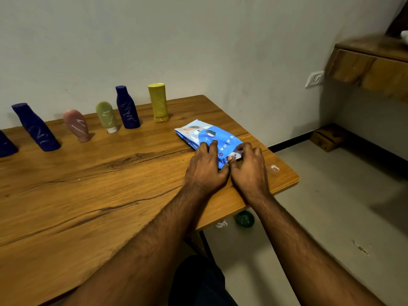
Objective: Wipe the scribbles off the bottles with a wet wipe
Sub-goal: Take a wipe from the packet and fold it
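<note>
Along the back of the wooden bench point(88, 195) by the wall stand scribbled bottles: a blue one point(35, 127), a pink one point(77, 125), a green one point(107, 117), another blue one point(127, 108) and a yellow one point(158, 102). The blue pack of wipes point(207, 134) lies near the bench's right edge, well apart from them. The left hand point(204, 166) presses it with fingers spread; the right hand point(248, 164) has its grip pinching the pack's near end

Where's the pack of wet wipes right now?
The blue wipes pack lies near the table's right end, under both hands, right of the yellow bottle.
</note>
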